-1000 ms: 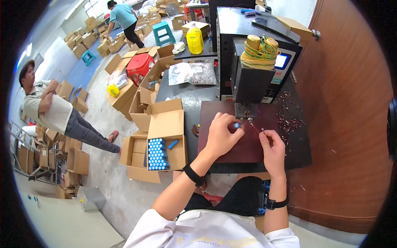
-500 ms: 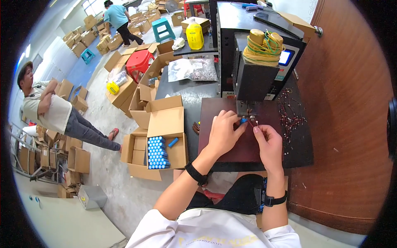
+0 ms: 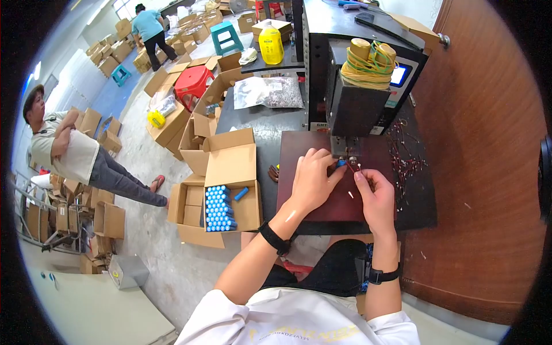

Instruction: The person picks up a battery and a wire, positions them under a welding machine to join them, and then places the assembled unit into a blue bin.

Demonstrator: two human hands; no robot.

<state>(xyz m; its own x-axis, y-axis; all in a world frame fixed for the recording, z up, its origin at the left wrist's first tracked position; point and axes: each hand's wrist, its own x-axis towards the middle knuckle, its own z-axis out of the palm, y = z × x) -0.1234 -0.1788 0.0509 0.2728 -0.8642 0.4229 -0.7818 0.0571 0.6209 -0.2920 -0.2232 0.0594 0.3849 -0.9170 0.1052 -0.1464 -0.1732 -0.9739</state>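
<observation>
My left hand (image 3: 313, 183) is closed around a blue cylindrical battery cell (image 3: 341, 163), mostly covered by the fingers. Its end sits right at the electrodes (image 3: 352, 160) of a black spot welder (image 3: 359, 109). Just to the right, my right hand (image 3: 377, 196) pinches a thin red-and-black wire lead with a small white tip (image 3: 359, 166), close to the cell. Whether wire and cell touch, I cannot tell. Both hands are over a dark red mat (image 3: 310, 215). Small bright streaks show over the mat and my left wrist.
An open carton (image 3: 247, 215) holds rows of blue cells, one lying loose. Several wire leads (image 3: 407, 158) lie scattered right of the mat. Behind are a bag of small parts (image 3: 268, 93) and a yellow jug (image 3: 271, 45). One person (image 3: 69, 138) stands left; another bends farther back.
Bright streaks have appeared near my hands. Both hands stay at the electrodes with only slight shifts. The far person has moved left, and the whole view has shifted a little.
</observation>
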